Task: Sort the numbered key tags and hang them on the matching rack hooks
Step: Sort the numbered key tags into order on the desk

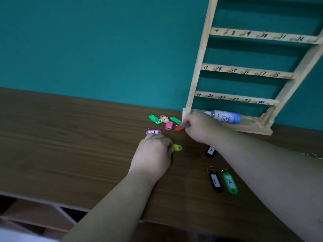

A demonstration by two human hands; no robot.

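1. Roughly mid-desk, the left grip (153, 154) lay knuckles-up on the brown desk (70, 137), fingers curled round a yellow tag (176, 147) whose end poked out to the right.
2. Just past its fingertips lay a pink tag (153, 132) with a white label; its number was too blurred to read.
3. The right grip (197, 126) pinched a small stack of tags (184, 124) (pink on green) right at the left foot of the wooden rack (197, 67).
4. A loose pile of tags (166, 121) sat left of that grip: green, orange, pink and red, touching or overlapping.
5. A black tag (210, 151) showed beside the right forearm, partly hidden by it.
6. Nearer the desk's front edge, a black tag marked 1 (215, 180) and a green tag marked 2 (230, 181) lay side by side, rings pointing away.
7. The rack stood at the back against the teal wall (104, 49), its rungs numbered 7–12, 13–18 and 19–24.
8. A plastic bottle (225, 117) lay on its side on the rack's base.
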